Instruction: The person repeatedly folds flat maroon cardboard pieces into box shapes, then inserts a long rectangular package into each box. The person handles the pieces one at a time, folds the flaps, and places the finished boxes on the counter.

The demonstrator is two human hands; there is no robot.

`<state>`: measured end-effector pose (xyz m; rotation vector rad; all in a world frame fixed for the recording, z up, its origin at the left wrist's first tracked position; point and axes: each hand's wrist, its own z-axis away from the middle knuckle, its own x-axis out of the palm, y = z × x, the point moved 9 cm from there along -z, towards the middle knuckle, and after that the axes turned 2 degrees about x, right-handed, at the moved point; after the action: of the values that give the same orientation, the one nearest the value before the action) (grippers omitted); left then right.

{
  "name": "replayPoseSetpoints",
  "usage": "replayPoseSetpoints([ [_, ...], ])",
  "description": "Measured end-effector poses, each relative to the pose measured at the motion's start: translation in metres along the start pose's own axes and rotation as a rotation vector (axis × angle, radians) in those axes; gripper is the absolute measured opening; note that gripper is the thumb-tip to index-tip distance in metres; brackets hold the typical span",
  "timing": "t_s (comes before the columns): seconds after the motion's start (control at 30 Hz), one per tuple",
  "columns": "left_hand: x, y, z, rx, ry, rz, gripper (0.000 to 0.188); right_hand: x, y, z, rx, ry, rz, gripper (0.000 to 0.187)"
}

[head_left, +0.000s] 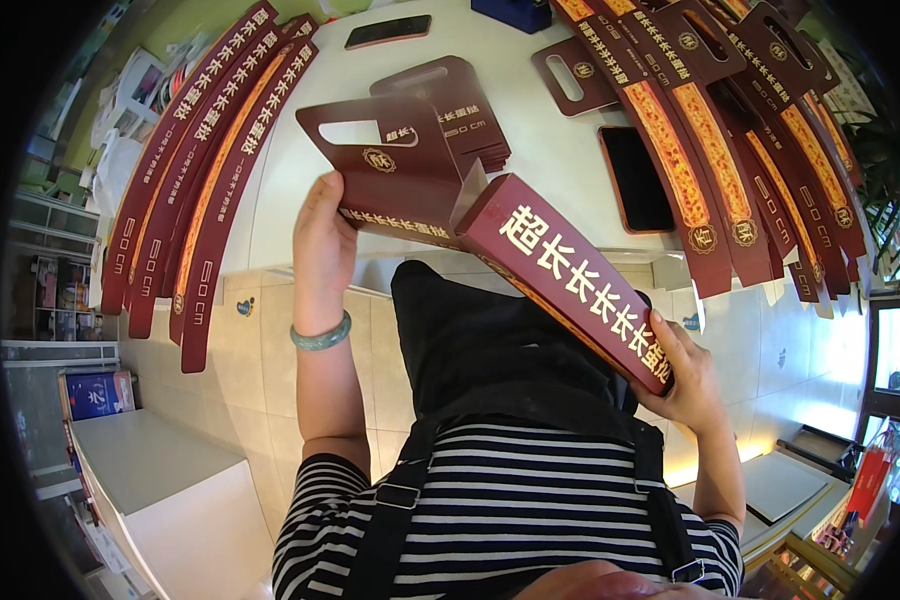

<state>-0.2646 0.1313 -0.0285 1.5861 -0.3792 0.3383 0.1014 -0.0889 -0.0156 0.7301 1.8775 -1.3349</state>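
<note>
A long maroon cardboard box (570, 270) with cream lettering slants across the front of my body. My left hand (320, 230) grips its left part, by the raised flap with an oval handle hole; the fingers are partly hidden behind the card. At the box's right end, my right hand (685, 375) is closed around the narrow tube, thumb and fingers on its sides. The card bends near the middle, where a small end flap stands up. Just behind lies a stack of flat maroon cartons (475, 120) with handle cut-outs.
The white table (280, 190) carries a pile of long maroon cartons (235, 165) on the left and more flat cartons (705, 140) on the right, overhanging its front edge. One phone (388, 32) lies at the back, another phone (637, 180) near the right pile. A white cabinet (185, 480) stands lower left.
</note>
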Motion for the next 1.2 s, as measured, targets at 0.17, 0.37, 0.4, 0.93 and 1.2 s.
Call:
replayPoseSetpoints([
  [0.17, 0.007, 0.033, -0.010, 0.117, -0.257, -0.152, 0.018, 0.003, 0.003, -0.002, -0.011, -0.120, 0.053, 0.097],
  [0.37, 0.023, 0.051, -0.006, 0.195, -0.213, -0.267, 0.019, 0.009, 0.003, -0.005, 0.045, -0.050, 0.006, 0.099],
  [0.4, 0.023, 0.052, -0.007, 0.201, -0.216, -0.279, 0.019, 0.010, 0.004, -0.005, 0.056, -0.046, 0.013, 0.099],
  [0.93, 0.021, 0.071, -0.025, 0.243, -0.221, -0.282, 0.018, 0.006, -0.012, -0.006, -0.018, 0.005, 0.062, 0.097],
  [1.2, 0.020, 0.082, -0.033, 0.249, -0.243, -0.280, 0.025, 0.002, -0.011, -0.007, -0.017, 0.041, 0.109, 0.095],
])
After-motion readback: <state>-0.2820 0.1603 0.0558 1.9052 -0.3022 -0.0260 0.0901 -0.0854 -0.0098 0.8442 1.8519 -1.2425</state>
